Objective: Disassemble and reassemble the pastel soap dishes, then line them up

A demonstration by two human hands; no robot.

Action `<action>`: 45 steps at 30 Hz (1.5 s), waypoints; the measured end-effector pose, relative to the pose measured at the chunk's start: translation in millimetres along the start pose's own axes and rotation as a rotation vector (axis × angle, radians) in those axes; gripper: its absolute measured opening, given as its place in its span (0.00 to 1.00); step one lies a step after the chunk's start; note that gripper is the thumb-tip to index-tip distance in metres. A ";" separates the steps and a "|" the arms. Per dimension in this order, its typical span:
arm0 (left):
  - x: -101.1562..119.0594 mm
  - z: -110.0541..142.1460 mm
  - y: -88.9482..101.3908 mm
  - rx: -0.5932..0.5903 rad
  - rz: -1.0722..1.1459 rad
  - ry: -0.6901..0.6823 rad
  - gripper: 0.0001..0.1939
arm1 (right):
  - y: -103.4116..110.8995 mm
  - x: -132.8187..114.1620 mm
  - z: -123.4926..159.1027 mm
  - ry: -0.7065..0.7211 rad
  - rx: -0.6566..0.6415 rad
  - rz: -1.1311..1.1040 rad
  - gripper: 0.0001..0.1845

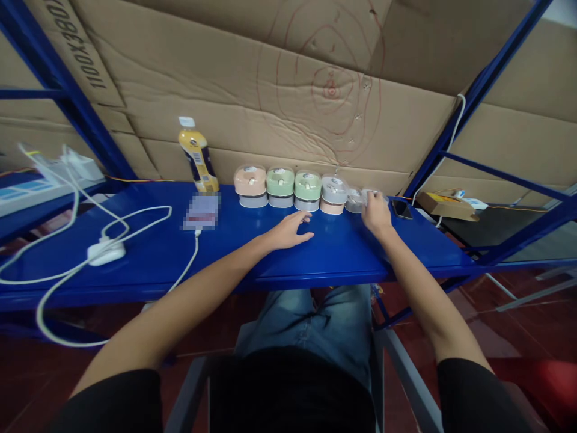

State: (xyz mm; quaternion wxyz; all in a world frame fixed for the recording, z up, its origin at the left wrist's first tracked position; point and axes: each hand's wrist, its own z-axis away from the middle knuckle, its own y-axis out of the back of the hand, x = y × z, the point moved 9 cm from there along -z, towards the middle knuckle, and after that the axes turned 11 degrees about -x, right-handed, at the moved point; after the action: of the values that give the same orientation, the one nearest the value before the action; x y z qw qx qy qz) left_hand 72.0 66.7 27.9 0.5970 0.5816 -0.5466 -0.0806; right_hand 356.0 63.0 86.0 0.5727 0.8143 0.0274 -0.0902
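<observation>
A row of small rounded containers stands along the back of the blue table, stacked two high at the left. The upper ones are a pink container (250, 180), a green container (280, 181), a second green container (308, 185) and a grey container (334, 190). Lower grey containers (356, 201) continue at the right end. There my right hand (377, 211) has its fingers curled down on a clear-topped grey container (370, 194), partly hidden by the hand. My left hand (291, 231) hovers in front of the second green stack, thumb apart from the fingers, holding nothing.
Left of the row stand a yellow drink bottle (198, 157) and a blurred-out device (202, 211) with a white cable. A white adapter (106, 251) lies among looped cables. A black phone (402, 208) lies at the right, near a cardboard box (444, 205). Cardboard (216, 78) backs the table (333, 252).
</observation>
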 end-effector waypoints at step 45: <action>-6.3 0.0 17.0 0.100 0.531 -0.078 0.60 | 9.5 -82.4 71.6 0.713 -0.297 -0.561 0.46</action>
State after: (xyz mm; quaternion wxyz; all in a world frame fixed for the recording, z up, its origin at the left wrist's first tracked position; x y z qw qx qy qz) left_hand 60.4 76.7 37.7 0.5462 0.4433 -0.7058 0.0835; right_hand 268.2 -2.6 86.0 0.5913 0.6652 0.4533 0.0486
